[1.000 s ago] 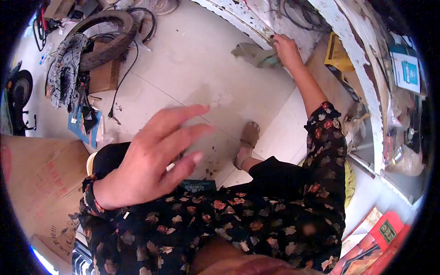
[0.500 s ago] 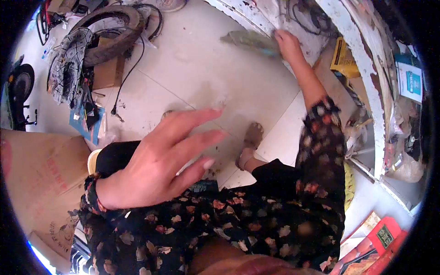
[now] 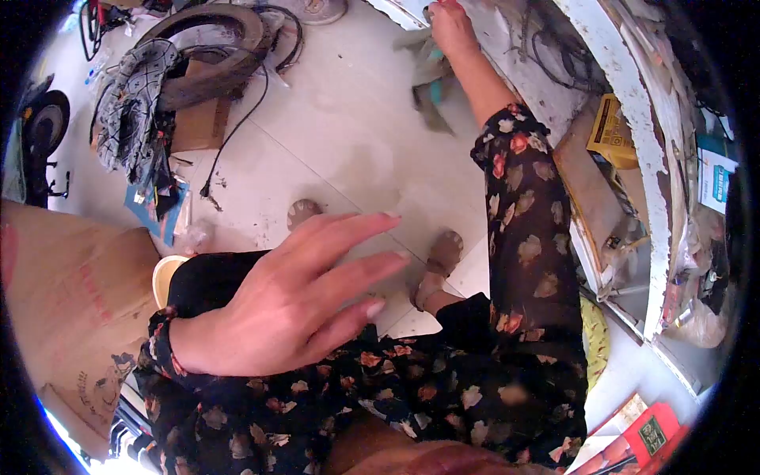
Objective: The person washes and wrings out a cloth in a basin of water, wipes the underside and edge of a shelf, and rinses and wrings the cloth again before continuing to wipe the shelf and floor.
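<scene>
My left hand [image 3: 293,297] hovers over my lap with its fingers stretched out and apart, holding nothing. Up at the top of the view, my right hand [image 3: 454,30] is closed on a grey-green rag [image 3: 426,75] with a teal stripe. The rag hangs down from the fingers, its lower end blurred, above the pale tiled floor [image 3: 348,134]. Just beyond that hand is the lower white edge of a worn cabinet [image 3: 404,12]. My fingertips on the rag are partly cut off by the frame's top.
Old tyres [image 3: 253,59], a grey treaded cover [image 3: 134,103] and a black cable [image 3: 237,131] lie at the upper left. A cardboard box [image 3: 71,293] stands close on my left. To the right is a peeling white shelf frame [image 3: 653,198] with a yellow box [image 3: 613,134].
My right hand has moved up and left with the rag, which now hangs downward instead of stretching sideways. My left hand stays spread, almost in the same place. The view has shifted slightly.
</scene>
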`<state>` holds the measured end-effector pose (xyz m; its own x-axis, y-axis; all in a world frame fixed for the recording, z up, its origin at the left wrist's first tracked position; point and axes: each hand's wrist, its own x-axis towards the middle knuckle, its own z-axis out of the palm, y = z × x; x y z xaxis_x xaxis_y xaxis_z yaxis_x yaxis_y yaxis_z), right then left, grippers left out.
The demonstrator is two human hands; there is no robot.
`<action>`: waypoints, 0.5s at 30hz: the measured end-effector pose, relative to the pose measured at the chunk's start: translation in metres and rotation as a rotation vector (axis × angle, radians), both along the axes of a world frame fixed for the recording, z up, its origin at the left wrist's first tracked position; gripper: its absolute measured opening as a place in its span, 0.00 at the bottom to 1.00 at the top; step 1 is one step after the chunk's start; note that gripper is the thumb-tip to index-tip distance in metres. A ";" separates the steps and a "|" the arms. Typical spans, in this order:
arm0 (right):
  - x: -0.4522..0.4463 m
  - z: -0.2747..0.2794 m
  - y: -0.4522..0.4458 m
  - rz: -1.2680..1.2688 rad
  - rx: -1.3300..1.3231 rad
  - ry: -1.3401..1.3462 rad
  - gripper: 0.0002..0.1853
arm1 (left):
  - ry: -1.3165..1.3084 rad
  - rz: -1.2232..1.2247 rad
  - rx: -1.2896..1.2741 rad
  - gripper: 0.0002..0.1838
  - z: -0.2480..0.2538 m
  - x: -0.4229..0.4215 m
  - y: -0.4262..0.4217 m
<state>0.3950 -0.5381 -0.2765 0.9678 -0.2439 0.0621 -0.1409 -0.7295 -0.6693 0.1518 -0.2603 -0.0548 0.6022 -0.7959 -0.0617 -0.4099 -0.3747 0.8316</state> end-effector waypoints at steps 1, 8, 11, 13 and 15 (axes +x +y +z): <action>0.007 -0.013 -0.009 0.061 0.008 0.003 0.11 | -0.021 0.000 -0.006 0.20 -0.001 -0.001 0.000; -0.087 -0.019 -0.099 0.459 -0.433 -0.054 0.09 | 0.039 0.014 -0.032 0.21 -0.005 -0.005 0.019; -0.069 -0.032 -0.103 0.509 -0.430 -0.104 0.08 | 0.055 0.005 -0.060 0.22 -0.005 -0.002 0.025; -0.036 -0.040 -0.084 0.526 -0.490 -0.108 0.08 | 0.074 -0.013 -0.086 0.22 -0.004 0.000 0.023; -0.002 -0.033 -0.051 0.530 -0.520 -0.118 0.09 | 0.059 -0.004 -0.077 0.22 -0.005 0.004 0.022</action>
<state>0.3933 -0.5893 -0.3095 0.9272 0.3420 0.1527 0.3685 -0.9058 -0.2092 0.1556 -0.2386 -0.0601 0.5960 -0.8022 -0.0354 -0.3610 -0.3071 0.8806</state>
